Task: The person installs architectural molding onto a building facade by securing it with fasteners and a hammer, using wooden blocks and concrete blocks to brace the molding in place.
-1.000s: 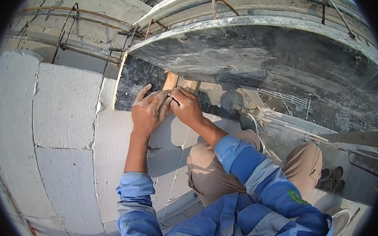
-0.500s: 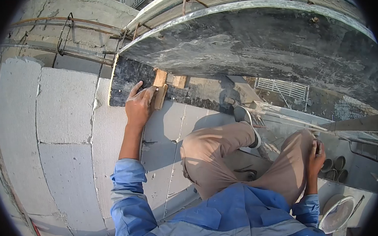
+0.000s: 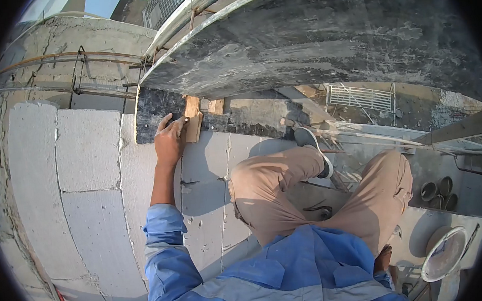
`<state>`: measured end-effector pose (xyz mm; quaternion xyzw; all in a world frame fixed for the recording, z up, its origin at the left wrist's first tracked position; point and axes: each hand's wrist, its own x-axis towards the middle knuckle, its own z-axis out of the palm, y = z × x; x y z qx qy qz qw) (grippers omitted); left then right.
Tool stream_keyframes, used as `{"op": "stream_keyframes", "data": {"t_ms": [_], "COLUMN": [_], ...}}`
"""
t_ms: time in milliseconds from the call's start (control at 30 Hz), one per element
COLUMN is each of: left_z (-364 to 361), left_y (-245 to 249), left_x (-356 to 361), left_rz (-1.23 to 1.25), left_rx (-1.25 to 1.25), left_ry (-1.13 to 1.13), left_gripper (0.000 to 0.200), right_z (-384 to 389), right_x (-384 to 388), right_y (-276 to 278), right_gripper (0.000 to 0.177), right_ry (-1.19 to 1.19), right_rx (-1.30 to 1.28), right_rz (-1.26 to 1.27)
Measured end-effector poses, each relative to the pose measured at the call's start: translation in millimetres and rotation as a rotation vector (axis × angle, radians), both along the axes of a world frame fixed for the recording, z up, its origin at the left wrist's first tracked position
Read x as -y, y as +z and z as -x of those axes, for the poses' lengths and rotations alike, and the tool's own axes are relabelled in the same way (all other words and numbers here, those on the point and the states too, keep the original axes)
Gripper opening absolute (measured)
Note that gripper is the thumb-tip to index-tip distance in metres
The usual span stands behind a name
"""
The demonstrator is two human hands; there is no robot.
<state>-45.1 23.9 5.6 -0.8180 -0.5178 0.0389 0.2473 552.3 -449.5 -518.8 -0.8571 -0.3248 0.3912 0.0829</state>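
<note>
My left hand (image 3: 170, 137) reaches out over the end of a black-faced board (image 3: 158, 108), back of the hand up. Its fingers are on a small wooden block (image 3: 194, 129), whose far side lies against other pale wood pieces. One finger stretches over the black board; the thumb is not clearly visible. A second wood piece (image 3: 192, 105) sits just above the block, and a third (image 3: 216, 106) is to its right. Down beside my right thigh, my right hand (image 3: 383, 259) is mostly hidden in shadow behind the leg and sleeve, its fingers out of sight.
A tall black formwork panel (image 3: 311, 41) stands along the far side. Pale blocks (image 3: 89, 149) form the surface at left. Rebar (image 3: 75, 59) runs behind them. At right are a bucket (image 3: 445, 253), several small round containers (image 3: 437, 193) and a drop to a lower level with a white grate (image 3: 359, 98).
My right hand has left the knee and moved down and back beside the hip. My left hand stays at the wooden block, which has turned slightly. The view has shifted.
</note>
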Motion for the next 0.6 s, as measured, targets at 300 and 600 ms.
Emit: {"op": "stream_keyframes", "data": {"t_ms": [300, 600], "left_z": [-4.0, -6.3], "left_y": [1.0, 1.5], "left_x": [4.3, 7.1], "left_rz": [0.005, 0.046], "left_rx": [-0.059, -0.078], "left_ry": [0.0, 0.063], "left_gripper": [0.022, 0.022], "right_z": [-43.5, 94.3], "right_x": [-75.7, -389.1], "right_y": [60.4, 328.0], "right_gripper": [0.043, 0.046], "right_ry": [-0.199, 0.014], "right_rx": [-0.607, -0.564], "right_rz": [-0.119, -0.944]}}
